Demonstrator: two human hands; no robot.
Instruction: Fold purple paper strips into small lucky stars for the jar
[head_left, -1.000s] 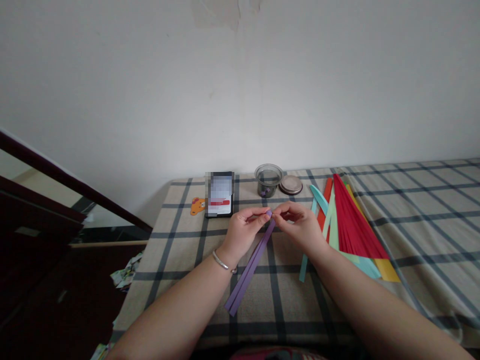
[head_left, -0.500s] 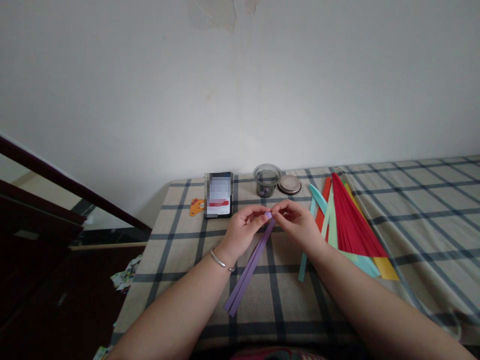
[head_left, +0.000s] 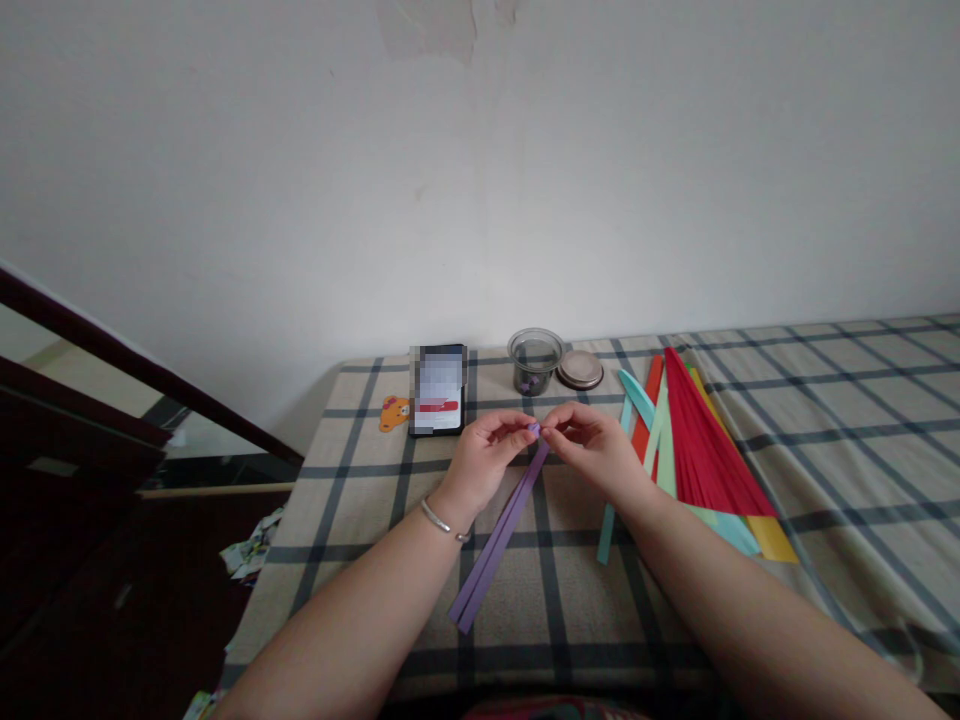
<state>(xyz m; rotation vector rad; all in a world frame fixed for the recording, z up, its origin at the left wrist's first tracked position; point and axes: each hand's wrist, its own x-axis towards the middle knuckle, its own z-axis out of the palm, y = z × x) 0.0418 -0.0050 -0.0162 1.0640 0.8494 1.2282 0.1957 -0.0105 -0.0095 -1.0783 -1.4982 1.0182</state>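
Note:
A long purple paper strip (head_left: 496, 545) lies doubled on the checked tablecloth (head_left: 360, 500), running from near the front edge up to my hands. My left hand (head_left: 487, 462), with a silver bracelet at the wrist, pinches the strip's far end from the left. My right hand (head_left: 596, 450) pinches the same end from the right, fingertips meeting the left hand's. Both hands are closed on the folded tip, which is mostly hidden by the fingers.
A fan of red, orange, yellow and light green paper strips (head_left: 701, 450) lies to the right. A clear open jar (head_left: 535, 360) and its lid (head_left: 580, 369) stand at the back by the wall. A phone (head_left: 438, 388) lies left of them, beside a bear sticker (head_left: 394, 412).
The fingertips have closed tighter over the strip's tip, so less purple shows between them. The strip and arms stay in place.

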